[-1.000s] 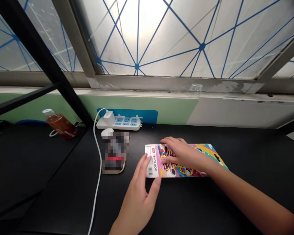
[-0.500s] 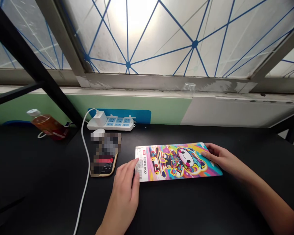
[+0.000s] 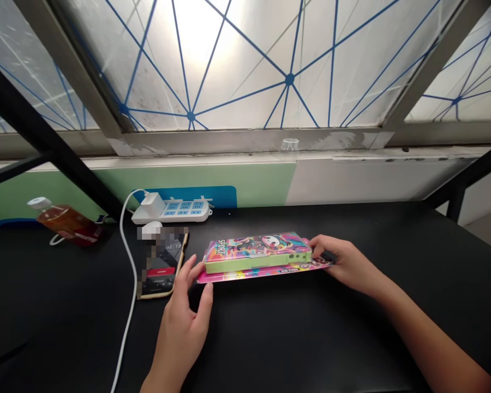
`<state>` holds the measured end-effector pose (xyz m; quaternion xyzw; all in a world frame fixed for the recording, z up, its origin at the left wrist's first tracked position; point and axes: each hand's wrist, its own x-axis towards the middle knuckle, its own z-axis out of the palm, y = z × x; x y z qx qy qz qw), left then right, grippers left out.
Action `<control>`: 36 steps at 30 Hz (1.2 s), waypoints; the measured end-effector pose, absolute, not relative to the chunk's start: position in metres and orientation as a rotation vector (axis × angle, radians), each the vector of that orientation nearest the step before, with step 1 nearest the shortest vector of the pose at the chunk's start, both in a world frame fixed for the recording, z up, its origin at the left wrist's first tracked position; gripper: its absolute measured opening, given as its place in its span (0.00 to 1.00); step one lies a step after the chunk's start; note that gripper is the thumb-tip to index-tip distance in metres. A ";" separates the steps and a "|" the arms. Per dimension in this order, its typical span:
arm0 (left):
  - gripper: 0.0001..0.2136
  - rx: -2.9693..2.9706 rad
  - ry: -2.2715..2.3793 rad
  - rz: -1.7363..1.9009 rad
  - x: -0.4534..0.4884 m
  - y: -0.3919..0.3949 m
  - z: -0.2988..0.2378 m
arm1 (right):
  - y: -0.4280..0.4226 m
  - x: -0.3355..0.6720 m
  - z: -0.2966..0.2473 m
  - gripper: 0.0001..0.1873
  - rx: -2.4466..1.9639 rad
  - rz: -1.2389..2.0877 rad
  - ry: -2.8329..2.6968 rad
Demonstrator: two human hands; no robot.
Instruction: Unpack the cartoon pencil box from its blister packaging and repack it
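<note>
A pencil box (image 3: 257,256) with a colourful cartoon print and light green sides sits on a pink printed backing card (image 3: 245,274). The word "SPORT" shows at its left end. My right hand (image 3: 339,259) is closed on the right end of the card, some fingertips hidden behind it. At the left end, my left hand (image 3: 184,311) has its fingers spread, the fingertips against or very near the card's edge and the thumb apart in front. The pack is slightly tilted, low over the black table (image 3: 278,338); whether it touches the table I cannot tell.
A partly blurred phone (image 3: 163,267) lies left of my left hand, a white rounded object (image 3: 151,229) behind it. A white cable (image 3: 126,305) runs from a plugged power strip (image 3: 188,210). A tilted drink bottle (image 3: 69,222) is farther left. A clear cup (image 3: 289,144) stands on the sill.
The pack has turned over: the printed "PENCIL BOX" card back faced up before, and now the box side does. My left thumb has come away from its edge. The camera view has shifted right.
</note>
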<state>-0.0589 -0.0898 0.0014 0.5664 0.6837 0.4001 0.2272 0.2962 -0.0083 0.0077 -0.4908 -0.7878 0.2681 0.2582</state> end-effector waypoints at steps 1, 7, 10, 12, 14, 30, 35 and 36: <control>0.28 1.584 1.902 1.043 -0.061 -0.089 0.000 | -0.009 0.293 0.008 0.04 -1.316 0.748 -2.208; 0.27 1.673 1.863 0.892 -0.069 -0.084 -0.006 | -0.013 0.294 0.012 0.24 -1.460 0.883 -2.364; 0.27 1.724 1.867 0.912 -0.067 -0.082 -0.009 | -0.011 0.297 0.009 0.24 -1.491 0.941 -2.252; 0.26 1.808 1.909 0.891 -0.065 -0.080 -0.011 | -0.008 0.296 0.004 0.24 -1.551 0.893 -2.103; 0.25 1.916 1.951 0.833 -0.063 -0.078 -0.014 | -0.004 0.292 -0.003 0.26 -1.642 0.777 -2.019; 0.19 1.818 1.790 1.154 -0.070 -0.080 -0.020 | -0.007 0.282 -0.010 0.31 -1.280 0.677 -1.868; 0.19 1.542 1.749 1.233 -0.065 -0.087 -0.008 | -0.007 0.287 -0.005 0.38 -1.212 0.495 -1.858; 0.20 1.489 1.751 1.265 -0.065 -0.088 -0.007 | -0.008 0.288 -0.002 0.37 -1.229 0.432 -1.887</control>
